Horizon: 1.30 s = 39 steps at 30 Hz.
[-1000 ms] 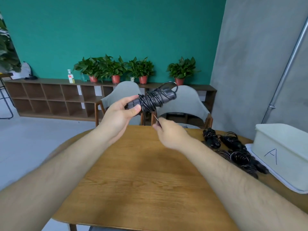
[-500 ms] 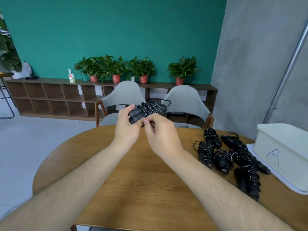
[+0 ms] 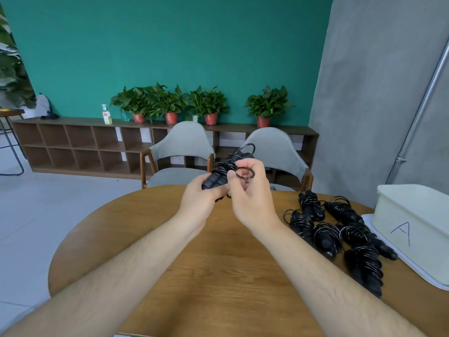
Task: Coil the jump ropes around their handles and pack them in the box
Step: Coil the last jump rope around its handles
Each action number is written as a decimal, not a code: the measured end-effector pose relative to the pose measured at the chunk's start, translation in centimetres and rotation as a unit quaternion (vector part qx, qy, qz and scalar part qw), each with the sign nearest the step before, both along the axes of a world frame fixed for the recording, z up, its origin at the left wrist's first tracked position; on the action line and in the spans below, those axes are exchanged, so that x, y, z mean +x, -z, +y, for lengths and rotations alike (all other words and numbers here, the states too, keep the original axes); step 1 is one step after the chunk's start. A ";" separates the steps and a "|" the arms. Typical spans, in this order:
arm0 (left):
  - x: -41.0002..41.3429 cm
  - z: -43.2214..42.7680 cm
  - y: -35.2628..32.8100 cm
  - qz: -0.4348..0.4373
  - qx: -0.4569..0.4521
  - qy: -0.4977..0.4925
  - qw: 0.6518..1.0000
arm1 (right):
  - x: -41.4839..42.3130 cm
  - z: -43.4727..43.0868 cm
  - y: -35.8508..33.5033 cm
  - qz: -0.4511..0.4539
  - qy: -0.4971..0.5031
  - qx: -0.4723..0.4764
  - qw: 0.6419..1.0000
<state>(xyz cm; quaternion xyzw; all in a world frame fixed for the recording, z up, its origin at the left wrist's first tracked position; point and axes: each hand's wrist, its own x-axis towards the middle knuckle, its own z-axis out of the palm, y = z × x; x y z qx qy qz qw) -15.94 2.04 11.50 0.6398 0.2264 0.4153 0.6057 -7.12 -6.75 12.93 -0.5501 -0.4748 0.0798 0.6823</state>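
pointing up-right, the coiled jump rope (image 3: pixel 224 171) seems gripped by both hands.

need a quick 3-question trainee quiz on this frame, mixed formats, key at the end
1. True or false: the left hand holds the jump rope by its handles while the right hand pinches a loop of its cord.
2. Where do the coiled ropes lie? A) on the table, to the right of the hands; B) on a chair; C) on the floor.
3. Which letter is written on the white box?
Key: 1 true; 2 A; 3 A.
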 end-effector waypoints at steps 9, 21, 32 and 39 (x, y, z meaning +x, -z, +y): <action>0.1 -0.7 -1.2 -0.041 -0.063 0.119 0.990 | 0.9 -0.1 -1.0 -0.205 0.008 0.017 0.979; 0.1 -0.7 -3.2 -0.061 -0.149 0.136 0.978 | 2.5 -1.7 -2.5 -0.401 0.043 -0.101 0.910; -0.7 -2.1 -4.1 -0.116 -0.149 0.210 0.959 | 3.4 -2.2 -2.5 -0.458 0.106 -0.006 0.883; -1.2 -2.0 -4.5 -0.120 -0.143 0.174 0.967 | 3.6 -2.5 -1.8 -0.505 0.148 0.005 0.850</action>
